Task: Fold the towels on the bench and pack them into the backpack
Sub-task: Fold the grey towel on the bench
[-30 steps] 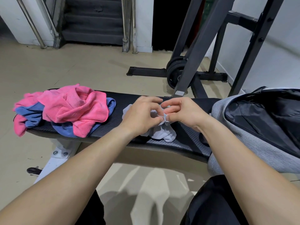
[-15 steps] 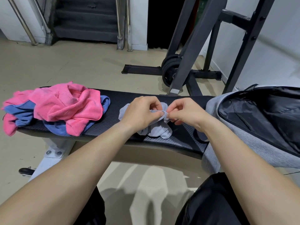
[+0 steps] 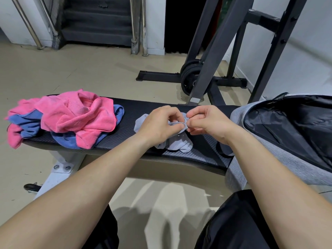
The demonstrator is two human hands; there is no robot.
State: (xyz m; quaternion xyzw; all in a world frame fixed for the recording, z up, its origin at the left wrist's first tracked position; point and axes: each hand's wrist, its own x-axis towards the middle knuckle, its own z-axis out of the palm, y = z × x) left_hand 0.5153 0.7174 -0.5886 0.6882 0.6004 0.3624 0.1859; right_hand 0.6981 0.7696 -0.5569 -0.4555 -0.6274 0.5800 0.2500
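Head view: early in the task. Pinching one edge of a crumpled grey towel [image 3: 177, 142] mid-tabletop [image 3: 143, 106], left hand [image 3: 159, 123] and right hand [image 3: 206, 121] both closed on its hem, close together. Not yet folded. Heaped unfolded at the left end: pink towel [image 3: 75, 114] over blue towel [image 3: 70, 141]. Open grey backpack [image 3: 287, 130] at the right end, apparently holding no towel yet.

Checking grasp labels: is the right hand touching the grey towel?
Touching. The head view shows the right hand pinching the edge of the grey towel between its fingers, with the left hand gripping the same edge.
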